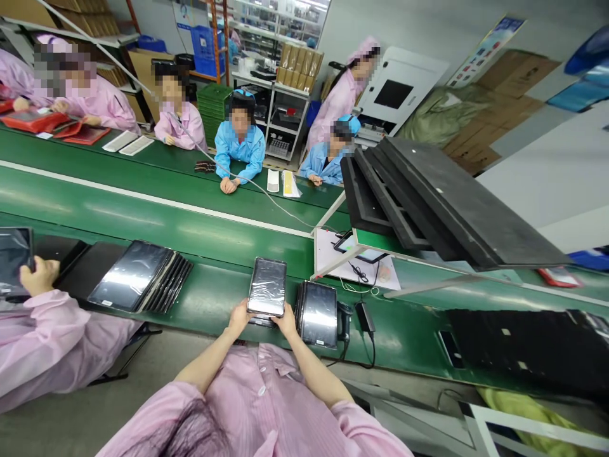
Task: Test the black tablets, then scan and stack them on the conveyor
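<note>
A dark tablet in clear film (267,287) is held up in front of me over the green bench. My left hand (239,319) grips its lower left corner, and my right hand (286,320) has the lower right corner. Just beneath it, the edge of another tablet (262,322) shows, mostly hidden. Close to my right hand stands a stack of film-wrapped tablets (320,314). A longer, leaning row of such tablets (136,276) lies on the bench to the left.
Right of the stack lie a handheld scanner (343,320) and a black power adapter (365,317). A frame carrying black foam trays (428,197) overhangs the bench. A co-worker's hand (40,276) holds a tablet at left. Several people sit across the green conveyor (190,231).
</note>
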Demonstrator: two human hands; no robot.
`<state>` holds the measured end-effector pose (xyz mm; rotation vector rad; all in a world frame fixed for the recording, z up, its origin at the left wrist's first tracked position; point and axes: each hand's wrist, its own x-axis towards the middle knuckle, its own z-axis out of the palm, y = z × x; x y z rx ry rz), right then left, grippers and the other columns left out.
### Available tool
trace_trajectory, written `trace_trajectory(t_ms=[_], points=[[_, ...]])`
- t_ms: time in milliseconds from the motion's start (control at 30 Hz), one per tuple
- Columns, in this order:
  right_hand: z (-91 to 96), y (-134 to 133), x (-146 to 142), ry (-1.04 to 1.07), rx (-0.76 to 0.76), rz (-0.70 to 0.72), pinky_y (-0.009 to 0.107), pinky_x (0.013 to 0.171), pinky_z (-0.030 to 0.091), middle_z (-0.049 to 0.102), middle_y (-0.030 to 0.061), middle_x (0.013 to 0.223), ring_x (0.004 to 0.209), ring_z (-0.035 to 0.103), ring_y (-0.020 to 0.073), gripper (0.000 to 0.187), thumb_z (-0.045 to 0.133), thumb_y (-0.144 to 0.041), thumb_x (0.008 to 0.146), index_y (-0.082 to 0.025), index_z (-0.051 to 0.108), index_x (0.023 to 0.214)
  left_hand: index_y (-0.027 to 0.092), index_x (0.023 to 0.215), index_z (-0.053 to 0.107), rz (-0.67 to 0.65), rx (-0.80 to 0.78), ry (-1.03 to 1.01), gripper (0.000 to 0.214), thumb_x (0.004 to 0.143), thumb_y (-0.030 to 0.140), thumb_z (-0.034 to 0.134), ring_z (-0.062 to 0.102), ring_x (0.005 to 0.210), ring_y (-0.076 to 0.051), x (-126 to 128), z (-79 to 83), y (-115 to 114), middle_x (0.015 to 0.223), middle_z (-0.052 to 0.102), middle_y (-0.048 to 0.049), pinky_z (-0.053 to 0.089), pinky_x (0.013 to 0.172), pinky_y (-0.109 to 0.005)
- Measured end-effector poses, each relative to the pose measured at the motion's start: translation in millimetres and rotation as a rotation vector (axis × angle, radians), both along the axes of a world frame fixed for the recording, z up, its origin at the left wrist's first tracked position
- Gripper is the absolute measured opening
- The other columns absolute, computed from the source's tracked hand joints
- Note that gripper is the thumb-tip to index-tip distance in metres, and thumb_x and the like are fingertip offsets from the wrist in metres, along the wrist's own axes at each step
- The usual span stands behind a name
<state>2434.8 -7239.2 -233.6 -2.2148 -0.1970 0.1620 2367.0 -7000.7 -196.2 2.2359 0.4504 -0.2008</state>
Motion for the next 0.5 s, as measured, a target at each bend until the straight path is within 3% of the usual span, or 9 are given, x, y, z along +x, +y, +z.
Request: trace_trajectory(t_ms=[267, 500], points=[[-2.7, 10, -23, -0.011, 0.006, -0.098, 0.05, 0.122, 0.055, 0.073, 0.0139, 0.142, 0.136, 0.072, 0.0365, 0.077, 0.073, -0.009, 0.069, -0.022, 0.066, 0.145, 0.019, 0.147, 0.073, -0.008, 0.09, 0.176, 0.051, 0.097, 0.024, 0.083, 0.078, 0.127, -0.034, -5, 3.8, 4, 0.132, 0.083, -0.0217, 0.054, 0.104, -0.033], [6.2, 8, -6, 0.05, -0.004, -0.075, 0.047, 0.114, 0.058, 0.077, 0.0114, 0.131, 0.126, 0.074, 0.0345, 0.067, 0.085, -0.013, 0.066, -0.023, 0.066, 0.129, 0.011, 0.134, 0.078, -0.024, 0.079, 0.179, 0.043, 0.093, 0.022, 0.088, 0.078, 0.125, -0.035, 6, 3.3, 16, 0.129, 0.083, -0.0248, 0.054, 0.102, -0.033]])
